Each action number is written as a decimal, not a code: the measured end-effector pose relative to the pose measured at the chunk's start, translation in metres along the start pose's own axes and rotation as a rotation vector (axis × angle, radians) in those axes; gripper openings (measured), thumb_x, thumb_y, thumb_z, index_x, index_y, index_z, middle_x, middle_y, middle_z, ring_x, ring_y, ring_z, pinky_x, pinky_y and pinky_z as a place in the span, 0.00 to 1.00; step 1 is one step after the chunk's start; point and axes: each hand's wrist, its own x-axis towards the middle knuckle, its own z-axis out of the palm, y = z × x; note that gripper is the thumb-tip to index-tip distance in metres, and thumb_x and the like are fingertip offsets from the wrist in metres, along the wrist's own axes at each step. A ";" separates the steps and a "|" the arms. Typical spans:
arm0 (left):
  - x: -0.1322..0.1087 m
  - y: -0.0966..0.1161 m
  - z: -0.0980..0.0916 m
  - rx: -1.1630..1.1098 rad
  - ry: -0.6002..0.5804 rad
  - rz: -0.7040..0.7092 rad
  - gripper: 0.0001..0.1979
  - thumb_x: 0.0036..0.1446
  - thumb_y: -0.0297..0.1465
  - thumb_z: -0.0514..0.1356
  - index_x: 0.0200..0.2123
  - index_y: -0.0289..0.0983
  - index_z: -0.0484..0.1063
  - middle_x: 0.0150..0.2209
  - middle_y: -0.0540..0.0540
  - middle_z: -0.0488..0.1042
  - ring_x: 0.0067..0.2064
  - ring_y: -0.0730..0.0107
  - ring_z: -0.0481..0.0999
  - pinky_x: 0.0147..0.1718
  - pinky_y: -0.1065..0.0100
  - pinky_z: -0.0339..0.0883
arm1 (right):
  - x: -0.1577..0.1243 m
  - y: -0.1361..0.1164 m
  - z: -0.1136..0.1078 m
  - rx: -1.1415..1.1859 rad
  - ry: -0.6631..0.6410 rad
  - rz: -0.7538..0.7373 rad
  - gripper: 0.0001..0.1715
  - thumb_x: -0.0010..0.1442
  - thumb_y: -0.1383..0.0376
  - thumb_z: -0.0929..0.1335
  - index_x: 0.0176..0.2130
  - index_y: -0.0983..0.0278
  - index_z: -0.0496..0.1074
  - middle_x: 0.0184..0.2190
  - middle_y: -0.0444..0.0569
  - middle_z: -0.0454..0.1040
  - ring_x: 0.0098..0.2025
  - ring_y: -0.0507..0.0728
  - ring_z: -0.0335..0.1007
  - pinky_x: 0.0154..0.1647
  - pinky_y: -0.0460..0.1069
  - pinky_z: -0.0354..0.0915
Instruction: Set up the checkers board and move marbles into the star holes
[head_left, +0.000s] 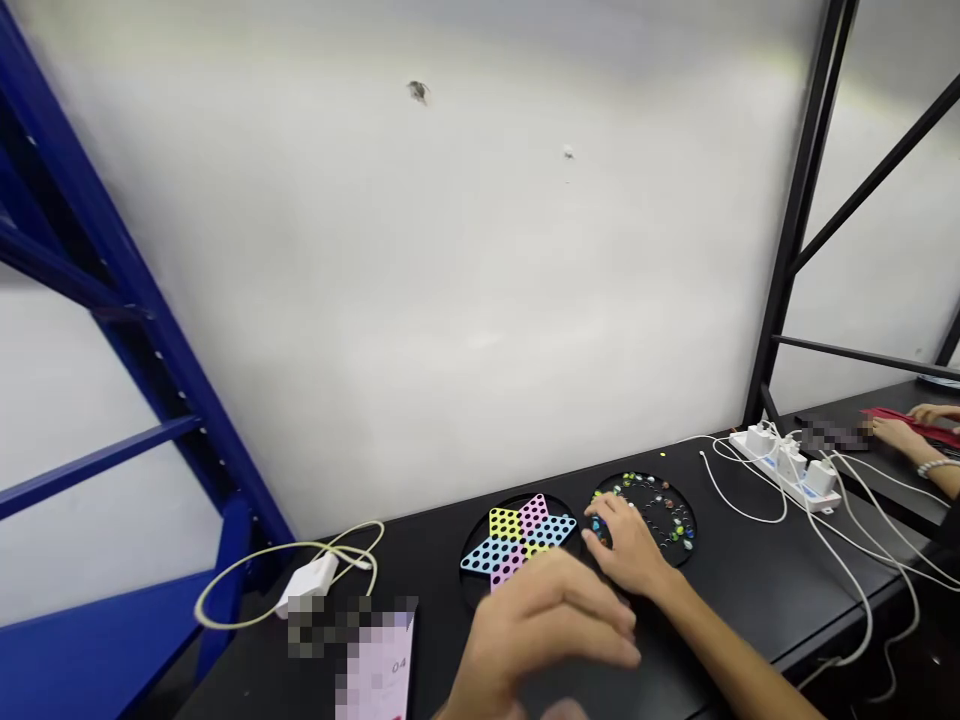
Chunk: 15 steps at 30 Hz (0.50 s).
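Plainly, the small glass marbles (688,545), coloured and clear, lie scattered inside a black round tray (695,520) on the dark table (739,570), many of them near its edge. They look hard and smooth, so each should be light, slippery and quick to roll; a pinch from both sides between thumb and fingertip would suit them best, while the tray itself seems stiff and is best taken by its raised rim.

Over the tray's left part reaches the right hand (626,545), palm down, its fingers bent and a little parted; as they cover what lies beneath, I cannot tell whether they grip a marble. Just left of the tray sits a star-shaped board (517,543) in yellow, pink and blue, full of round holes, on a black round base (475,528). In front of it the left hand (525,620) is raised, fingers curved loosely away from the thumb, grasping nothing that shows.

Farther left lie a device with a lit screen (386,665) and a white charger (311,580). To the right is a crowded power strip (772,467), and beyond it a co-worker's hands (896,435) touch something red (911,420).
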 end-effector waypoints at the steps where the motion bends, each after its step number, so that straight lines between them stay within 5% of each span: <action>1: 0.022 -0.004 0.002 -0.048 -0.006 0.022 0.21 0.63 0.51 0.52 0.37 0.44 0.78 0.40 0.42 0.78 0.42 0.55 0.76 0.43 0.55 0.72 | 0.016 0.011 0.000 -0.043 -0.003 0.024 0.16 0.64 0.64 0.61 0.50 0.61 0.70 0.51 0.52 0.70 0.54 0.59 0.65 0.55 0.53 0.59; 4: 0.073 -0.035 0.009 -0.098 0.069 -0.016 0.25 0.64 0.48 0.49 0.29 0.38 0.76 0.30 0.45 0.77 0.34 0.63 0.75 0.37 0.63 0.69 | 0.051 0.044 0.004 -0.145 -0.073 0.074 0.21 0.62 0.71 0.60 0.52 0.63 0.71 0.51 0.54 0.70 0.53 0.59 0.66 0.53 0.50 0.59; 6: 0.086 -0.069 0.012 -0.002 0.121 -0.088 0.24 0.64 0.47 0.49 0.26 0.37 0.74 0.28 0.46 0.75 0.32 0.64 0.73 0.35 0.65 0.67 | 0.061 0.062 0.011 -0.156 -0.136 0.099 0.22 0.61 0.73 0.60 0.51 0.64 0.72 0.50 0.54 0.71 0.53 0.58 0.67 0.53 0.48 0.59; 11: 0.061 -0.140 0.010 0.202 0.212 -0.195 0.24 0.66 0.45 0.46 0.24 0.38 0.69 0.26 0.48 0.73 0.31 0.64 0.72 0.34 0.66 0.64 | 0.055 0.086 0.026 -0.125 -0.138 0.079 0.19 0.63 0.69 0.60 0.49 0.63 0.74 0.47 0.53 0.73 0.51 0.58 0.69 0.51 0.47 0.60; 15: 0.044 -0.150 0.014 0.396 0.139 -0.173 0.22 0.66 0.42 0.47 0.24 0.39 0.68 0.26 0.49 0.72 0.30 0.66 0.71 0.32 0.67 0.62 | 0.053 0.083 0.025 -0.170 -0.131 0.056 0.20 0.63 0.68 0.61 0.52 0.61 0.73 0.48 0.52 0.73 0.50 0.58 0.69 0.49 0.48 0.60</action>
